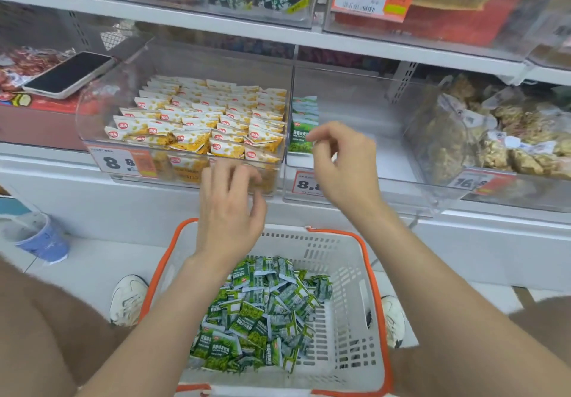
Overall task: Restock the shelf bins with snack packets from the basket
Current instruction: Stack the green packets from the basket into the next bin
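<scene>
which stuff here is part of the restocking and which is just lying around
Job: basket, green packets in it, nearly empty bin holding matching packets.
Lying about: phone, blue cup, full bin of yellow packets.

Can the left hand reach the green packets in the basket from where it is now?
Probably yes: the left hand hovers empty just above the open basket, and nothing covers the green packets.

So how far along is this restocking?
Early for the green ones. Done: the yellow-packet bin looks full, and a few green packets stand in the next bin. In hand: nothing; left hand and right hand look empty. Left: the heap in the basket.
</scene>
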Action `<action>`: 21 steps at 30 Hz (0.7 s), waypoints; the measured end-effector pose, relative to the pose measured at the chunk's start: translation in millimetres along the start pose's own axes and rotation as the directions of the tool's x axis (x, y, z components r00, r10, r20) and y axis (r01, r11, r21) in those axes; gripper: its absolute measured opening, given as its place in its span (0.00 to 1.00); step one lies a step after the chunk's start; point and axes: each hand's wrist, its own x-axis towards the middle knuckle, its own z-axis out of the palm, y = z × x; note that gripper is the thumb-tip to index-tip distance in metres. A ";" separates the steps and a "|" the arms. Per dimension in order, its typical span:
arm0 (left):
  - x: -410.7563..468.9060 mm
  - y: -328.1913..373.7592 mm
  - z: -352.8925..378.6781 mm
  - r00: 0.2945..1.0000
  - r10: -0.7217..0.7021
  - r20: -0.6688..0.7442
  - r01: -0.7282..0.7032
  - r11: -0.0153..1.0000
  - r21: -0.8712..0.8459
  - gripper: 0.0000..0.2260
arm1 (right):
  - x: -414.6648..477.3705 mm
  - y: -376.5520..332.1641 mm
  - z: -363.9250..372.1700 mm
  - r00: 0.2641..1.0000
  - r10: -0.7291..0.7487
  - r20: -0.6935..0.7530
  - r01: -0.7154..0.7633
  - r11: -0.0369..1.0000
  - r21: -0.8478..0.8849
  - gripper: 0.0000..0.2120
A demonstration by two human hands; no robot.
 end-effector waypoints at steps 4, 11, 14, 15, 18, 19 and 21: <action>-41.6 -21.1 19.7 0.961 -0.187 0.204 0.191 0.981 -0.003 0.05 | -62.1 -14.9 5.8 0.956 -0.121 0.268 0.125 0.992 0.005 0.10; -136.8 -68.0 54.8 0.167 -0.403 0.900 0.192 0.908 0.371 0.09 | -172.3 14.0 48.4 0.273 0.159 0.949 0.434 0.859 -0.269 0.06; -178.8 -78.8 67.0 -0.094 -0.426 0.900 0.102 0.895 0.434 0.08 | -201.7 32.2 65.0 0.075 0.296 0.952 0.402 0.865 -0.300 0.13; -192.1 -83.5 68.9 -0.149 -0.442 0.885 0.068 0.888 0.455 0.08 | -207.5 36.6 69.1 0.042 0.321 0.946 0.394 0.865 -0.311 0.11; -228.0 -102.2 75.7 -0.238 -0.474 0.848 0.044 0.867 0.497 0.26 | -213.7 45.9 78.7 0.012 0.358 0.933 0.388 0.859 -0.335 0.04; -235.2 -105.5 76.5 -0.245 -0.473 0.847 0.046 0.867 0.497 0.31 | -213.7 48.9 81.6 0.011 0.362 0.932 0.384 0.859 -0.338 0.03; -245.1 -110.5 79.7 -0.225 -0.483 0.846 0.038 0.864 0.503 0.33 | -211.6 53.0 86.6 0.021 0.360 0.933 0.372 0.863 -0.341 0.05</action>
